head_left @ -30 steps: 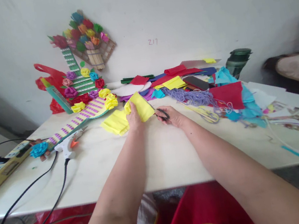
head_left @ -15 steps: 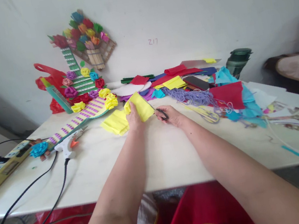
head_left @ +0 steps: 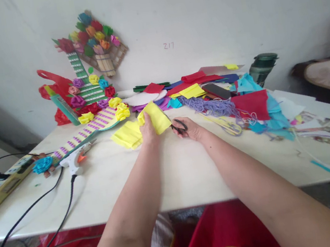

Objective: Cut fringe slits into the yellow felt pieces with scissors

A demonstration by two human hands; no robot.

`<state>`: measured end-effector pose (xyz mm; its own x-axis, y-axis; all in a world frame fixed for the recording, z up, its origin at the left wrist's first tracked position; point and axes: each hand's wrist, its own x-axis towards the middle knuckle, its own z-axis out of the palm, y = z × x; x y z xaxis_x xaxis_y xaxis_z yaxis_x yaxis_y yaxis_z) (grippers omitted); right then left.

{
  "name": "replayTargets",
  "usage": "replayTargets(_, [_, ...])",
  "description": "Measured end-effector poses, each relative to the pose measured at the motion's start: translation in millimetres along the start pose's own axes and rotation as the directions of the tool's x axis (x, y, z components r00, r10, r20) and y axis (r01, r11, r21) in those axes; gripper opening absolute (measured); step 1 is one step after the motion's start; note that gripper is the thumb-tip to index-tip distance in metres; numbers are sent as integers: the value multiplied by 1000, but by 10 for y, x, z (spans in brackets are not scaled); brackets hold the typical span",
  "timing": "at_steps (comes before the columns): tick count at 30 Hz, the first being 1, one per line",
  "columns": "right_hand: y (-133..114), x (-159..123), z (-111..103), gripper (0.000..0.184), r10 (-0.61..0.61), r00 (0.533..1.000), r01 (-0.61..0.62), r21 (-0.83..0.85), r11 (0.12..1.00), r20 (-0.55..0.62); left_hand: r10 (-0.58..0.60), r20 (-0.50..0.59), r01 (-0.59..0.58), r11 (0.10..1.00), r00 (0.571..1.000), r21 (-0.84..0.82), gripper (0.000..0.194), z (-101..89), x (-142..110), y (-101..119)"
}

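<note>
My left hand (head_left: 149,131) pinches a folded piece of yellow paper (head_left: 158,118), thumb on top, just above the table. Black-handled scissors (head_left: 180,127) are in my right hand (head_left: 189,129), with the fingers through the handle loops. Their blades lie along the right edge of the yellow paper and are mostly hidden by it. Beside my left hand, more folded yellow paper (head_left: 127,135) rests flat on the table.
A white glue gun (head_left: 71,161) and a power strip (head_left: 4,186) sit at the left, cables trailing over the table edge. Paper flowers (head_left: 122,111) decorate a striped board (head_left: 90,129). Purple yarn (head_left: 209,105), coloured sheets (head_left: 250,105) and a dark bottle (head_left: 264,69) occupy the back right.
The scissor handles have spread wider apart in my right hand. My left hand and the yellow paper stay almost where they were.
</note>
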<state>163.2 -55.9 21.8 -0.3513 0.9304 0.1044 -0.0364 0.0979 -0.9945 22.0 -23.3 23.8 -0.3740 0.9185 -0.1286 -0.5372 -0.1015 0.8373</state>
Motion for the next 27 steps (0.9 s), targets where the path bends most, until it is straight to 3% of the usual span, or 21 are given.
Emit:
replayTargets(9, [35,17,-31,40,-23,1000,24,15,1000,-15,-10,61,10,1000,998,-1,39,31,-36,-23])
replayTargets(27, [-5,41,25,34,12,997,-7,58,998,-80,-35,27,34,999,999,34,38,29,-72,16])
